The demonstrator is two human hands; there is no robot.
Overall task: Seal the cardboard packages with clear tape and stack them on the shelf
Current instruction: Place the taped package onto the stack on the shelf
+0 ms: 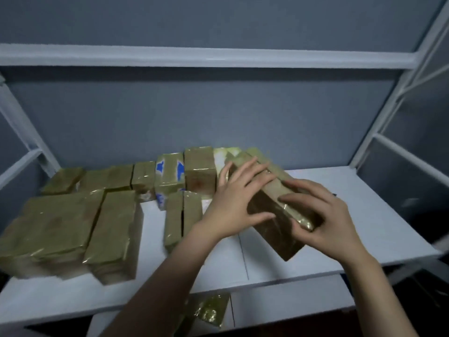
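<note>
A long brown cardboard package [272, 222] wrapped in shiny clear tape lies slanted on the white shelf board [340, 215], right of the middle. My left hand [233, 203] lies with spread, straight fingers on its top and left side. My right hand [323, 215] holds its near end, with fingers curled over the top edge and thumb on the side. Several other taped brown packages [73, 229] stand on the shelf to the left and in a row at the back [199, 169].
White metal uprights frame the shelf at the left [21, 127] and right [393, 103], with another white shelf [206, 57] above. A lower board holds one more taped package [211, 310]. Bare white board lies right of the held package.
</note>
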